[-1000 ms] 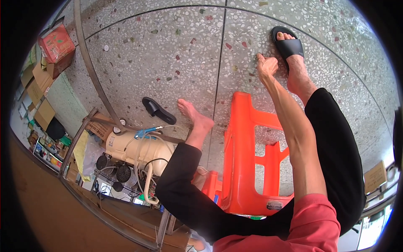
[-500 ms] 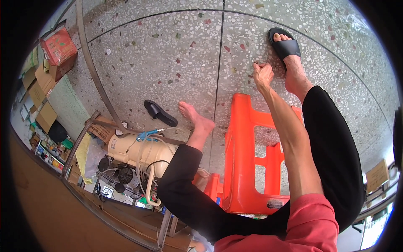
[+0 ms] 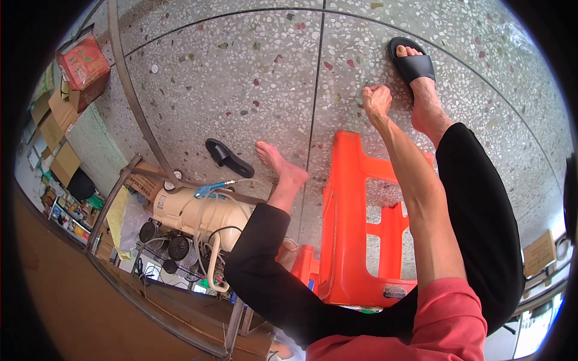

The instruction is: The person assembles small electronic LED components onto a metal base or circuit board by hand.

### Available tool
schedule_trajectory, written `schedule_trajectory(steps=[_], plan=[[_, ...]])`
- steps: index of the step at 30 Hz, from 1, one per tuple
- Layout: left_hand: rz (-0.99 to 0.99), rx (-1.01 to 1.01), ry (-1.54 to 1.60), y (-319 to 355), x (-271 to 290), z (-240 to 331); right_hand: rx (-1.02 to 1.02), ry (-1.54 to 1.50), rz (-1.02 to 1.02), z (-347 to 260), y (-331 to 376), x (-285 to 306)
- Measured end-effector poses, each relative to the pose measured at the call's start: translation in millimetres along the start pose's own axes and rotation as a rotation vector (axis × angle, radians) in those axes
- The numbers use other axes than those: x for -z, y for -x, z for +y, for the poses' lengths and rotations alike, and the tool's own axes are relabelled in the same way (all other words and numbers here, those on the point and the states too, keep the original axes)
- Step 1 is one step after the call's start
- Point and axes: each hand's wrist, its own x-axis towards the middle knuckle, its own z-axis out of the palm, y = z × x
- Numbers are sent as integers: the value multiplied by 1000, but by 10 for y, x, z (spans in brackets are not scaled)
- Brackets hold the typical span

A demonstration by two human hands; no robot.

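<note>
My right hand (image 3: 377, 99), fingers curled together at the terrazzo floor (image 3: 241, 78) beside my sandalled foot (image 3: 415, 72); risk: leaning this far could tip me off the orange stool (image 3: 352, 228).

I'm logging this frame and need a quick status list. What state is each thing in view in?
Right hand: fingers curled, down at the terrazzo floor beside the sandalled foot.
Black sandal: worn on the right foot.
Other black sandal: off, lying on the floor by the bare left foot.
Orange plastic stool: upright between the legs.
Cream tank: lying on its side, hoses attached.
</note>
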Motion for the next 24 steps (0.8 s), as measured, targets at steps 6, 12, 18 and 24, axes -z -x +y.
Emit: schedule_trajectory(steps=[6, 12, 18, 24], plan=[[-6, -77, -346, 81, -134, -223, 204, 44, 252, 393, 247, -458], [-55, -140, -175, 106, -68, -137, -163, -444, 142, -238, 975, -675], [265, -730, -242, 2295, 1708, 1095, -374, -952, -39, -893, 1483, 162], [929, -1136, -751, 4505, 3920, 1769, 143, -1230, -206, -2014, 2359, 1513]])
